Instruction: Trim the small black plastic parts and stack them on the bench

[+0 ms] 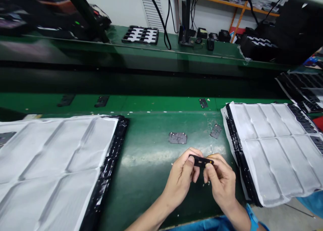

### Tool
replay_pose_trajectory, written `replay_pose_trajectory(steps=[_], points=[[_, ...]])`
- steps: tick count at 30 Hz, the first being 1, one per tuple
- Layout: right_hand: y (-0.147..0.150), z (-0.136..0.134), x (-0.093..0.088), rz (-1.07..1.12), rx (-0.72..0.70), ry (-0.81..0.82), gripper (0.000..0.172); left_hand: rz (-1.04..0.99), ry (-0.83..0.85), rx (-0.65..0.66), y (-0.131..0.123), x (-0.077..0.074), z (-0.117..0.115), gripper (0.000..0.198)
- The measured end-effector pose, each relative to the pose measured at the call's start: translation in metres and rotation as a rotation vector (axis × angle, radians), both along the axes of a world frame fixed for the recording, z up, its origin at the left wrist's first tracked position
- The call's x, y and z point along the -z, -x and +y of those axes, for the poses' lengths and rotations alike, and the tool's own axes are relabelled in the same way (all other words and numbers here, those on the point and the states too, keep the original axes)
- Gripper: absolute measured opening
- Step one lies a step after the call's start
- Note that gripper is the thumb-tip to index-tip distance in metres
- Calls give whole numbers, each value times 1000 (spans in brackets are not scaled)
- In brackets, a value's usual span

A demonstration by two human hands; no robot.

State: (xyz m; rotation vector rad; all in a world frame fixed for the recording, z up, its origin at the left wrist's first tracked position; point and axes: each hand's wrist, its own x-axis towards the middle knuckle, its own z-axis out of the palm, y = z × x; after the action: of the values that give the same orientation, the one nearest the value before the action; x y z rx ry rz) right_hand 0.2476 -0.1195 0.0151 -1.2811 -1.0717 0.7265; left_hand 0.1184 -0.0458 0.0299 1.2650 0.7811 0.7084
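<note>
Between my two hands is a small flat black plastic part (200,161) with cut-outs and a yellowish spot near its right end. My left hand (183,170) pinches its left end between thumb and fingers. The right end is pinched by my right hand (220,175); a blue band (251,217) circles that wrist. Just beyond my hands, a dark grey part (178,138) with a square opening lies flat on the green work surface (143,184). A similar part (215,131) rests at an angle to its right.
Trays lined with white sheet stand at left (75,147) and right (270,137). Farther back, more dark parts (203,103) lie on the green strip. A raised shelf (161,61) carries a black-and-white tray (140,34), a stand (186,26) and hanging cables (161,15).
</note>
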Motion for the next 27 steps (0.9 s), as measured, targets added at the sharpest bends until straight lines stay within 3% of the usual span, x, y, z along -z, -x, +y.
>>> replay_pose_trajectory(steps=[13,21,27], points=[[-3,0,2,54,29,60,26,-2,-15,0,-7,10,0,44],[-7,-1,3,81,35,69,27,-8,-49,28,-9,6,0,33],[-16,-2,5,144,87,116,29,10,-94,171,-9,4,1,22]])
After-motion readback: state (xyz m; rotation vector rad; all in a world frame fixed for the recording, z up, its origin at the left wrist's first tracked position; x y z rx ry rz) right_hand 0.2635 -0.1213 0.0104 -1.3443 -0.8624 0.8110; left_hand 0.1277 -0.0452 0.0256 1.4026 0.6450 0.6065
